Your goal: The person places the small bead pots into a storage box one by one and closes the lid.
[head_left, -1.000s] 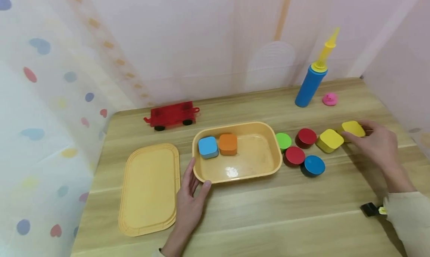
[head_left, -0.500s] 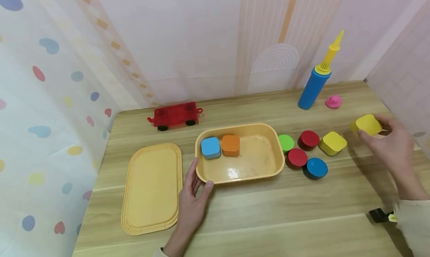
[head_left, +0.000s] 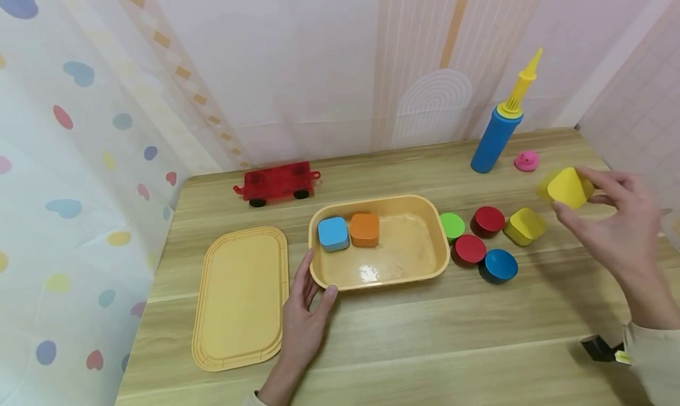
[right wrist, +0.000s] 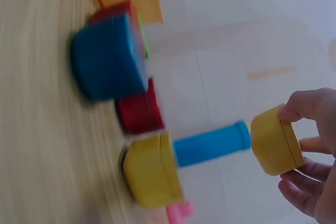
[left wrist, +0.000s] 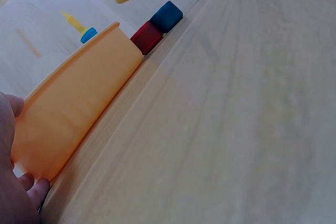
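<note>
My right hand (head_left: 618, 217) pinches a yellow rounded-square block (right wrist: 275, 140) between thumb and fingers. It is held in the air over the right side of the table. Below it a second yellow block (head_left: 525, 226) stands on the wood. My left hand (head_left: 308, 311) holds the near left corner of a yellow-orange tub (head_left: 393, 285), thumb on the front side and fingers around the left end. Inside the tub, at its left, sit a light blue block (head_left: 333, 233) and an orange block (head_left: 365, 229). The left wrist view shows the tub's outer wall (left wrist: 79, 98) close up.
Right of the tub stand a green block (head_left: 453, 226), two red blocks, one nearer (head_left: 470, 250), and a blue block (head_left: 498, 265). Behind are a blue pump (head_left: 496, 140) and pink duck (head_left: 527, 160). A flat lid (head_left: 241, 300) and red wagon (head_left: 278, 182) lie left.
My right hand has lifted the yellow block from beside the other yellow one, first swinging right, then up and slightly back left, tilting it. The left hand stays at the tub's corner.
</note>
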Tool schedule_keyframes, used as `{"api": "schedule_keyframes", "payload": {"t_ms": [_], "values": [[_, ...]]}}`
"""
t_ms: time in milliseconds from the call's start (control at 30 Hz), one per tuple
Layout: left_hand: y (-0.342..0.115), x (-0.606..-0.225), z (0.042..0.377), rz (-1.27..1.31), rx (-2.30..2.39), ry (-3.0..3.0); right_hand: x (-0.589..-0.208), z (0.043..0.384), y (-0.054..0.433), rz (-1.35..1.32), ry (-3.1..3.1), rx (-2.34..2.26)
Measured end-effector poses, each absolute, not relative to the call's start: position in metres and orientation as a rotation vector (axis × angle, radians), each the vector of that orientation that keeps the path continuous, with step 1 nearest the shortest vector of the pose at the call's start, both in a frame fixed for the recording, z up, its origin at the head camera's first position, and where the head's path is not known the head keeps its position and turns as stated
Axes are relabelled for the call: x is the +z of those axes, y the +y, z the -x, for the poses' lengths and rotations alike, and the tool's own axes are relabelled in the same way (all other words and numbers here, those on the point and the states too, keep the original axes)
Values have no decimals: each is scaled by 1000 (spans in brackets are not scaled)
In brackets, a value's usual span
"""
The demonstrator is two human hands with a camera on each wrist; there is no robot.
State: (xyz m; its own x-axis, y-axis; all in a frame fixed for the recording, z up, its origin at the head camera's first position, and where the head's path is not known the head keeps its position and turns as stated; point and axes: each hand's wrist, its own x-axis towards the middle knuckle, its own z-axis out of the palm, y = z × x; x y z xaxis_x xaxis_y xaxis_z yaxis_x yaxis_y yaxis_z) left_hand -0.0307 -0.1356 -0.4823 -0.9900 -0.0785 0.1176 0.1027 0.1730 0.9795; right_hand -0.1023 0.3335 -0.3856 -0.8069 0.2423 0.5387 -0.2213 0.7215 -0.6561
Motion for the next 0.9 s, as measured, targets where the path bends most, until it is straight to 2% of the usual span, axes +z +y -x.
{"api": "schedule_keyframes", "payload": {"t_ms": [167,467,900], "values": [[-136,-482,31,26,-1937,-2296,-378,98,317,-174,-2267,1032],[-136,-483,31,29,-1937,-2297,-369,90,286,-367,-2308,1055],[-136,-484,31,46,-1916,-2292,-380,96,238,-650,-2438,1069]]}}
